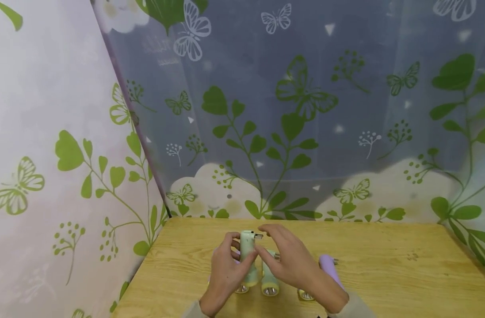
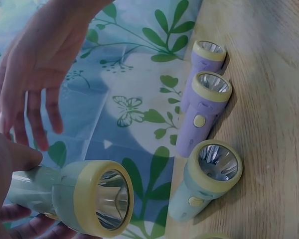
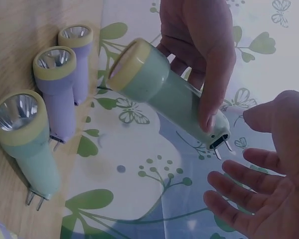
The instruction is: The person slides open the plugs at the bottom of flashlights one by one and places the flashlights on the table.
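Note:
My left hand (image 1: 228, 267) grips a mint-green flashlight (image 1: 248, 249) with a cream ring round its lens. In the right wrist view two metal plug prongs (image 3: 222, 149) stick out from the tail of this flashlight, beside my left thumb. My right hand (image 1: 288, 256) is close to that tail, fingers spread and apart from the prongs in the right wrist view. Another mint-green flashlight (image 2: 209, 174) lies on the table below the hands, its prongs (image 3: 35, 199) also folded out. The left hand partly hides a purple flashlight in the head view.
Two purple flashlights with cream rings, one nearer (image 3: 57, 94) and one farther (image 3: 79, 59), lie in a row past the green one in the right wrist view. One more purple flashlight (image 1: 330, 267) shows beside my right forearm. The wooden table (image 1: 385, 265) meets a patterned curtain (image 1: 345, 132).

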`<state>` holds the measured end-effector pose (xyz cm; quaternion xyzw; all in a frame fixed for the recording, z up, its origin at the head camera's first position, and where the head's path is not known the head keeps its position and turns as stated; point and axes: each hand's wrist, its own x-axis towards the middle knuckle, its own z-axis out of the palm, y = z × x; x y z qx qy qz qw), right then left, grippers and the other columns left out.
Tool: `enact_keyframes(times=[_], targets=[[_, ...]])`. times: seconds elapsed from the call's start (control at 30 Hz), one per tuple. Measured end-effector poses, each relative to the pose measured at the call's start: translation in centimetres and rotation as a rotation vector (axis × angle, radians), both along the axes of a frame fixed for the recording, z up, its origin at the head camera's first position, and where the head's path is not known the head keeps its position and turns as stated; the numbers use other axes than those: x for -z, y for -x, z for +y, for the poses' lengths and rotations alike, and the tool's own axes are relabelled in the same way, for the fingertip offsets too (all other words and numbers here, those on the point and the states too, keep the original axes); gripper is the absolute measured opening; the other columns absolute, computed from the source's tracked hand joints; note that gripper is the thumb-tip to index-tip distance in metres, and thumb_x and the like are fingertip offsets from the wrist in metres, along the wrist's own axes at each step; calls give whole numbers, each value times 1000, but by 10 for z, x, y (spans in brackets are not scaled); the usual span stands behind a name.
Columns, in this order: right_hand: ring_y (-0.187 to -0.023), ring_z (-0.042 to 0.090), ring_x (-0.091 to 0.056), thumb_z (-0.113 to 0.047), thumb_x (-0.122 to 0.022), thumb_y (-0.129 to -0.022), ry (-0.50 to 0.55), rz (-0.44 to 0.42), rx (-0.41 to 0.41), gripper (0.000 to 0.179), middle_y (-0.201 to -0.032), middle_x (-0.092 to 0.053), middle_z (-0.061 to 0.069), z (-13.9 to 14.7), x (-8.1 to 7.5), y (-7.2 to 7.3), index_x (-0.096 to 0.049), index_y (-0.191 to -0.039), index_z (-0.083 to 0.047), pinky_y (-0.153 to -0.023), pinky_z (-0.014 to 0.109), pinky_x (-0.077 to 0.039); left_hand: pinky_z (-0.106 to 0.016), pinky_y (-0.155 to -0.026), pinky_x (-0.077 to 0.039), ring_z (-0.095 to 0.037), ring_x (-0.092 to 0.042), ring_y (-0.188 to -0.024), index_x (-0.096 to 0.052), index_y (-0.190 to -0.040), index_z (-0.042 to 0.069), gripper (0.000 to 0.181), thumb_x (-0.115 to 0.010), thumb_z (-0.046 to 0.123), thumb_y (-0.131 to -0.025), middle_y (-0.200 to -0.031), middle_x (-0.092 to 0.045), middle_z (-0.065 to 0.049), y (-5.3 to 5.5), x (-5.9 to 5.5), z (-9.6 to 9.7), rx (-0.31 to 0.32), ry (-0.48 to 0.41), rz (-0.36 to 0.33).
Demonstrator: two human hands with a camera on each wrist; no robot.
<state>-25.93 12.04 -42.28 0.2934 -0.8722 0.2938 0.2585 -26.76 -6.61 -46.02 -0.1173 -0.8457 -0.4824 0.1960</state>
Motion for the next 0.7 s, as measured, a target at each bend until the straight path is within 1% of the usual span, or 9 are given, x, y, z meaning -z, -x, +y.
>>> enact_keyframes(times=[0.17,0.27,0.37,0.47,0.6,0.67,0.7], targets=[[-113,17,-66,-27,-72,-95,17,-26,-11,41,-126,-67,1,2,10,-11,-59,-132,-14,-88,36,-58,-18,-53,-52,-3,-62,-58,-60,-116,10,45,-79,39,-88,-86,-69,-8,2,-2,-4,-17,-9,-48],[-117,18,-66,-26,-72,-95,18,-51,-22,43,-128,-66,2,2,19,-17,-58,-133,-12,-91,38,-58,-18,-54,-52,-5,-62,-58,-59,-115,11,45,-80,39,-87,-87,-69,-7,3,-4,-6,-33,-9,-77],[-120,20,-66,-23,-74,-93,9,-45,-26,46,-131,-65,2,0,32,-23,-57,-135,-12,-93,40,-58,-18,-53,-52,-6,-62,-57,-59,-116,12,44,-80,38,-87,-86,-68,-6,3,-4,-9,-38,-15,-87],[-123,23,-65,-23,-74,-93,-15,-50,-47,51,-136,-63,7,-4,42,-29,-56,-138,-10,-93,42,-59,-18,-51,-51,-6,-61,-56,-59,-116,12,44,-79,38,-87,-87,-68,-7,3,-4,-12,-42,-14,-83],[-127,29,-63,-29,-67,-98,-76,-124,-103,54,-146,-56,14,-10,51,-36,-51,-145,-8,-91,44,-60,-17,-51,-51,-3,-60,-55,-60,-114,11,43,-78,40,-88,-86,-69,-7,4,-4,-16,-51,-5,-81],[-127,30,-62,-33,-63,-101,-96,-157,-131,56,-151,-52,16,-12,55,-39,-47,-149,-9,-89,43,-60,-17,-51,-51,-3,-59,-56,-60,-113,10,43,-78,40,-88,-85,-70,-8,5,-3,-18,-57,1,-76],[-125,30,-63,-35,-61,-101,-103,-171,-139,58,-152,-50,16,-13,57,-40,-45,-150,-9,-86,41,-61,-17,-51,-50,-2,-59,-56,-60,-112,9,43,-78,40,-88,-84,-70,-8,5,-3,-19,-61,3,-74]])
